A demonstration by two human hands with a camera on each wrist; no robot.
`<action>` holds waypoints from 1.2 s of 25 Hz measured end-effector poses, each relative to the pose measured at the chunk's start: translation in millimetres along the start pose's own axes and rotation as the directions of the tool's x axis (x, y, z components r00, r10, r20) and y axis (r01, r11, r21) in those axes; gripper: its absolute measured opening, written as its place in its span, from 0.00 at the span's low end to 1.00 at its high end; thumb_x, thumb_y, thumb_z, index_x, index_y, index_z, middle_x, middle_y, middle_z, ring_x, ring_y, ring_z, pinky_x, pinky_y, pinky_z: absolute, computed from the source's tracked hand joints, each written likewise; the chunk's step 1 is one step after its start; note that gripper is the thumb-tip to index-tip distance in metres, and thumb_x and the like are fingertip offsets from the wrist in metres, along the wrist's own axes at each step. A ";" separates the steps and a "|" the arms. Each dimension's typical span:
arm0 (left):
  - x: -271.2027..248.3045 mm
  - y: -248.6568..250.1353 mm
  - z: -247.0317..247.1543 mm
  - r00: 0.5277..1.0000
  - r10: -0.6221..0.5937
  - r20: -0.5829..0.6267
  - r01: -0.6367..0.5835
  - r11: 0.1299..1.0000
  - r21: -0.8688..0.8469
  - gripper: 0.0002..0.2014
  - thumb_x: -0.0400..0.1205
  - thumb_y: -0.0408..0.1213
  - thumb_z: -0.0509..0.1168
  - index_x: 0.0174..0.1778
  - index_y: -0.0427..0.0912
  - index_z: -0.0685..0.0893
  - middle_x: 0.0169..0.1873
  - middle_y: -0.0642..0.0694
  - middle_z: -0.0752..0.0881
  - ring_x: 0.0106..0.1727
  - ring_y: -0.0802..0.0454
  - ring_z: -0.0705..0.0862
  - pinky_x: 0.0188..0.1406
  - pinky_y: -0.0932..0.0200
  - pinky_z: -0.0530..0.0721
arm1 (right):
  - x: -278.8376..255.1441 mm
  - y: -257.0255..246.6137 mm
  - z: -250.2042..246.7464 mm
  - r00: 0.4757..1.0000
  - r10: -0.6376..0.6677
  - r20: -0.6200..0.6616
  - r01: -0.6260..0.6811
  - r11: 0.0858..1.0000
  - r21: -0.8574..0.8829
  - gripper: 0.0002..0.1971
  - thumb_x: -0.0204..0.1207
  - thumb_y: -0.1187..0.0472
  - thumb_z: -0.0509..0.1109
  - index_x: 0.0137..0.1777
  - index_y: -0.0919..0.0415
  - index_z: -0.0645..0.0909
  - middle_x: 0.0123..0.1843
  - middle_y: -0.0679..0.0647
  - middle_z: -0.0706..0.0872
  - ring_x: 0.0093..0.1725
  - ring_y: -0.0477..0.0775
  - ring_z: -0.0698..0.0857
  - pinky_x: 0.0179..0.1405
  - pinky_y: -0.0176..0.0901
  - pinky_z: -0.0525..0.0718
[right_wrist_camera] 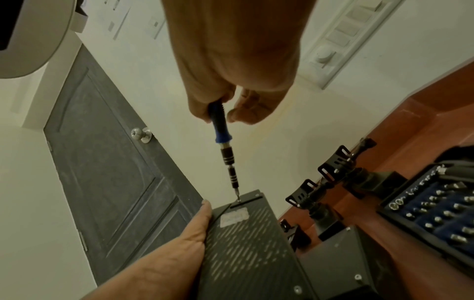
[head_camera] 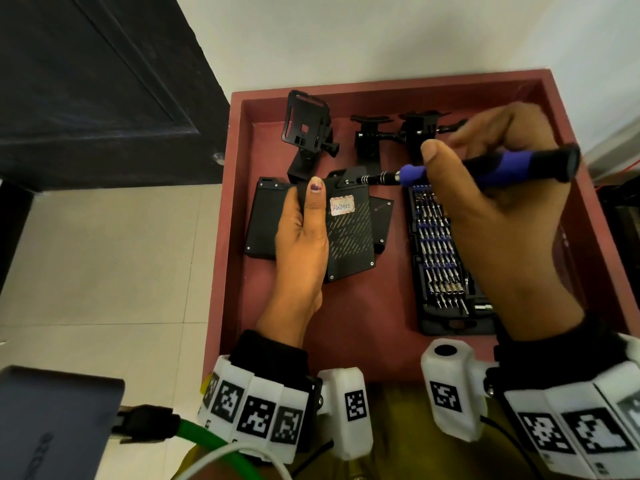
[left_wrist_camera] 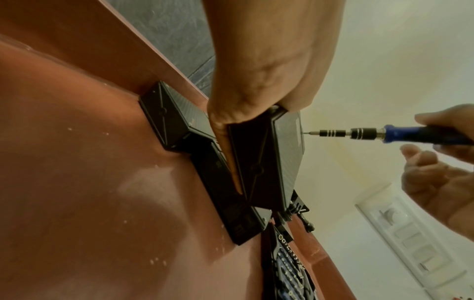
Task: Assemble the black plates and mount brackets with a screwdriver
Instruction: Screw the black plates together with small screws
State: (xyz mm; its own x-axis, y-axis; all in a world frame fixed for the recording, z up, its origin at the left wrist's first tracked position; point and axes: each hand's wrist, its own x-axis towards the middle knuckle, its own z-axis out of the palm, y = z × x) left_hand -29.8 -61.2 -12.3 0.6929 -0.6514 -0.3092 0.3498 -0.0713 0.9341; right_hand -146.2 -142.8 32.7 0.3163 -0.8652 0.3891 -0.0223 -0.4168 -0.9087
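Note:
My left hand grips a black plate with a white label, lifted above the red tray, thumb on its top face. My right hand holds a blue and black screwdriver, its tip set on a screw at the plate's far corner. In the left wrist view the screwdriver meets the plate's face. Two more black plates lie beneath and beside the held one. Black mount brackets stand along the tray's far side.
An open bit case with several bits lies in the tray's right half, under my right hand. A dark door and tiled floor are to the left. A grey device with a green cable sits near left.

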 end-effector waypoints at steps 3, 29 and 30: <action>-1.9 -0.3 0.7 0.999 -0.011 0.034 0.010 1.000 0.014 0.11 0.84 0.50 0.57 0.51 0.49 0.81 0.51 0.47 0.89 0.58 0.50 0.87 0.66 0.45 0.82 | 2.8 -2.4 1.8 0.999 0.012 0.044 -0.019 0.988 0.154 0.15 0.75 0.67 0.72 0.49 0.52 0.68 0.48 0.61 0.79 0.37 0.56 0.82 0.34 0.37 0.80; -0.9 0.5 -2.0 0.996 -0.086 -0.035 0.088 0.995 0.045 0.38 0.71 0.65 0.59 0.71 0.42 0.75 0.65 0.45 0.84 0.68 0.51 0.81 0.73 0.43 0.76 | 6.9 -14.6 -14.2 0.947 0.090 0.309 -0.135 0.983 0.128 0.08 0.71 0.66 0.75 0.45 0.59 0.78 0.47 0.59 0.87 0.42 0.53 0.88 0.43 0.41 0.86; 0.0 -0.6 -3.0 0.995 -0.086 -0.044 0.088 0.995 0.044 0.34 0.74 0.64 0.58 0.70 0.43 0.76 0.65 0.45 0.84 0.68 0.52 0.81 0.73 0.44 0.76 | 8.0 -14.3 -16.6 0.939 0.090 0.332 -0.140 0.982 0.129 0.10 0.71 0.70 0.74 0.47 0.60 0.77 0.51 0.63 0.86 0.45 0.55 0.89 0.45 0.42 0.86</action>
State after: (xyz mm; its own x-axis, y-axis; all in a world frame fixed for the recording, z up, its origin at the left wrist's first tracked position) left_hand -28.1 -58.9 -13.5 0.6873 -0.6092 -0.3955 0.3809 -0.1613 0.9104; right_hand -159.1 -148.4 51.3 0.6099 -0.7573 0.2335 0.0565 -0.2524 -0.9660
